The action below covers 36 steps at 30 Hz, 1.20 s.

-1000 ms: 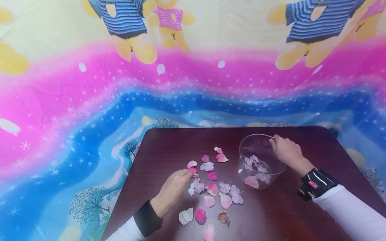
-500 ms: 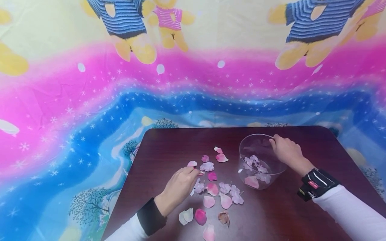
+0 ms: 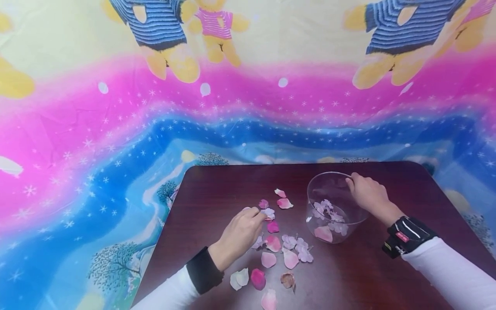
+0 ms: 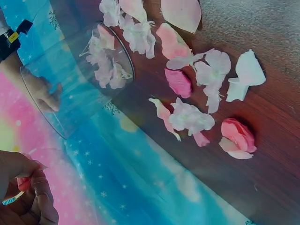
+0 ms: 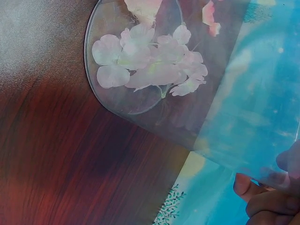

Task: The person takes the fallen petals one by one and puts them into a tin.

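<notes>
A bright cartoon-bear cloth (image 3: 248, 86) hangs behind a dark wood-grain table (image 3: 387, 280). Near the table's middle stands a clear glass bowl (image 3: 329, 232), upright, with pale blossoms (image 5: 150, 61) and one pink petal lying on its base. The right hand (image 3: 368, 196) grips the bowl's far-right rim, fingers curled over the edge. To the bowl's left, loose petals (image 3: 273, 243) lie scattered on the table, some touching, some apart. The left hand (image 3: 242, 232) hangs over this scatter with fingertips pinched together; the left-wrist view shows a small pink petal (image 4: 23, 183) caught between thumb and fingers, though the view there is dim and partly cropped, so it may be more than one.

Risks, as judged: the held petal is light and thin, so a loose pinch could let it slip or flutter back to the table short of the bowl. The left hand's heel passes close above the scatter and could brush neighbouring petals toward the table's edge. A pull on the rim by the right hand could tip the light bowl and spill its contents.
</notes>
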Each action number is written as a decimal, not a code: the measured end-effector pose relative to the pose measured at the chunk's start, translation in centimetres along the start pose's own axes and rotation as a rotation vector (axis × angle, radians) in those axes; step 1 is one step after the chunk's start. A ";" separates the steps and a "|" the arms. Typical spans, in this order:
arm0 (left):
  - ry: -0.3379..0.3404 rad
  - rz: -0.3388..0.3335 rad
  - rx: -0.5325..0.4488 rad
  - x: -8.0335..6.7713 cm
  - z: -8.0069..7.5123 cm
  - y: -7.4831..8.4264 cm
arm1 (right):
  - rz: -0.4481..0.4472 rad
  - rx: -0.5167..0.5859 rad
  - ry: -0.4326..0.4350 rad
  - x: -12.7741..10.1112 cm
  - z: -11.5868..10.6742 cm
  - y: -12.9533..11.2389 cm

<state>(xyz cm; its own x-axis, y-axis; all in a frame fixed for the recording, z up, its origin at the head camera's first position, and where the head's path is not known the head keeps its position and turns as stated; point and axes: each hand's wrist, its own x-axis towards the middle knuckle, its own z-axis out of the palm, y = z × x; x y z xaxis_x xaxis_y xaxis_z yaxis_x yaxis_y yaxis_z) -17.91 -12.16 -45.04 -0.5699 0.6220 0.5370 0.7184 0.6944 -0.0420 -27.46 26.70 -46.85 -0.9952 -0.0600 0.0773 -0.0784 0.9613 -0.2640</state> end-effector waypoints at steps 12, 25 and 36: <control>-0.078 -0.002 -0.027 1.8 1.1 1.7 | -0.001 -0.007 -0.004 0.2 0.0 0.0; -0.070 0.059 -0.033 4.0 2.7 2.7 | -0.004 -0.001 -0.009 0.3 -0.2 0.0; -0.122 0.074 -0.036 7.1 2.6 3.9 | 0.003 0.004 -0.021 0.2 -0.2 0.2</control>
<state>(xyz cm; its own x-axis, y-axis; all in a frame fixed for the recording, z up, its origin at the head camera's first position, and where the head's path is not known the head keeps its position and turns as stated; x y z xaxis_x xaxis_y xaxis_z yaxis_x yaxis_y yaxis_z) -20.22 -4.10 -43.52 -0.5575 0.7119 0.4271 0.7729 0.6329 -0.0460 -27.67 26.96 -46.73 -0.9964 -0.0630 0.0565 -0.0759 0.9605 -0.2679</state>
